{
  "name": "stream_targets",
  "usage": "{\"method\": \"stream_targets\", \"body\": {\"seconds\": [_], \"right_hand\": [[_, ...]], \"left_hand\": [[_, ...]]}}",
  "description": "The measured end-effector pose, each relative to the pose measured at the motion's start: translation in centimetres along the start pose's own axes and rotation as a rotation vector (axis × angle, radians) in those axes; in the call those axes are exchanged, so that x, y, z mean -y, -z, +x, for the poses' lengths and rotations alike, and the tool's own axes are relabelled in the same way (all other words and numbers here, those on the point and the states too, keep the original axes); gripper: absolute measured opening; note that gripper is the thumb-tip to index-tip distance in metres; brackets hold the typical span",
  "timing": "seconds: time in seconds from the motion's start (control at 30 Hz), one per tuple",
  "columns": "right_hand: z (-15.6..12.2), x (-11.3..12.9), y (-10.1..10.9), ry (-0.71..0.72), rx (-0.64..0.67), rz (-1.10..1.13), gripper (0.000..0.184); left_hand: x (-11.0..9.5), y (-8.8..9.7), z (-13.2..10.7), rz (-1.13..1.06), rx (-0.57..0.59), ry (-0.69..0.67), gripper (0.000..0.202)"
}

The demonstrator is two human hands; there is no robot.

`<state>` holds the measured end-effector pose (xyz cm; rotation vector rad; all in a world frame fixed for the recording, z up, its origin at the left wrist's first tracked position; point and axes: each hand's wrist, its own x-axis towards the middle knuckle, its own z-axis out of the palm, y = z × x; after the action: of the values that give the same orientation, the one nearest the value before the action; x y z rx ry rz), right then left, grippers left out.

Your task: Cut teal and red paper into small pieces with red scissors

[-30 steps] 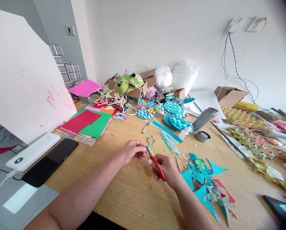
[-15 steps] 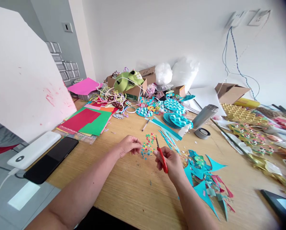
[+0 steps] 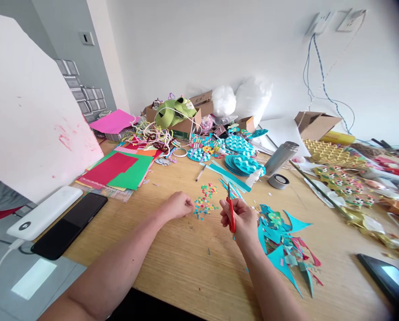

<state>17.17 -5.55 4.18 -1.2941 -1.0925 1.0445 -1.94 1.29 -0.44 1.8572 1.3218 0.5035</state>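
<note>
My right hand (image 3: 241, 217) is closed around a pair of red-handled scissors (image 3: 232, 216), whose dark blades point up and away from me. My left hand (image 3: 181, 205) rests low over the wooden table with its fingers curled together; what they hold, if anything, is hidden. Between the two hands lies a loose scatter of tiny coloured paper pieces (image 3: 206, 204) in red, yellow, green and blue. Just right of my right hand is a heap of turquoise paper scraps (image 3: 279, 256) mixed with red strips. Thin blue paper strips (image 3: 231, 189) lie beyond the scissors.
Stacked coloured paper (image 3: 117, 169) lies at the left, near a black phone (image 3: 71, 225) and white power bank (image 3: 46, 211). Farther back are a pen (image 3: 201, 172), turquoise wavy discs (image 3: 244, 165), a white glue bottle (image 3: 254, 178) and a steel flask (image 3: 282, 158) with its lid (image 3: 278, 181).
My right hand has moved right, away from the small paper pieces, and the scissors stand more upright. My left hand has drawn back slightly left, its fingers curled tighter. The view has shifted a little.
</note>
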Motion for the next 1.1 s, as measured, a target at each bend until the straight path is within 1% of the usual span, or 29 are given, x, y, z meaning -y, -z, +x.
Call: {"method": "stream_targets", "body": {"seconds": [0.1, 0.2, 0.33, 0.43, 0.53, 0.7, 0.8, 0.93, 1.0, 1.1], "right_hand": [[0.1, -0.6, 0.0, 0.028, -0.010, 0.032, 0.035], [0.3, -1.0, 0.1, 0.043, -0.021, 0.050, 0.034], [0.3, -1.1, 0.1, 0.060, -0.033, 0.022, 0.033], [0.3, -1.1, 0.1, 0.073, -0.035, 0.003, 0.032], [0.3, -1.1, 0.1, 0.071, -0.028, 0.021, 0.033], [0.3, -1.0, 0.1, 0.085, -0.030, 0.024, 0.034], [0.6, -1.2, 0.0, 0.106, -0.005, -0.048, 0.035], [1.0, -1.8, -0.2, 0.166, -0.006, -0.121, 0.038], [1.1, -2.0, -0.3, 0.177, -0.014, -0.128, 0.038], [1.2, -2.0, -0.2, 0.181, -0.059, -0.121, 0.037]], "left_hand": [[-1.0, 0.6, -0.5, 0.176, -0.054, -0.019, 0.016], [-1.8, 0.5, -0.8, 0.225, -0.124, -0.063, 0.017], [-2.4, -0.7, -1.1, 0.249, -0.199, -0.250, 0.024], [-2.5, -1.8, -1.2, 0.270, -0.207, -0.314, 0.013], [-2.3, -2.2, -0.9, 0.220, -0.231, -0.328, 0.006], [-2.0, -1.8, -0.3, 0.062, -0.285, -0.290, 0.011], [-2.1, -1.8, -0.4, 0.095, -0.301, -0.351, 0.013], [-2.4, -2.4, -1.0, 0.211, -0.283, -0.413, 0.006], [-2.4, -2.7, -1.0, 0.224, -0.273, -0.414, 0.001], [-2.3, -2.7, -0.7, 0.162, -0.264, -0.377, 0.007]]}}
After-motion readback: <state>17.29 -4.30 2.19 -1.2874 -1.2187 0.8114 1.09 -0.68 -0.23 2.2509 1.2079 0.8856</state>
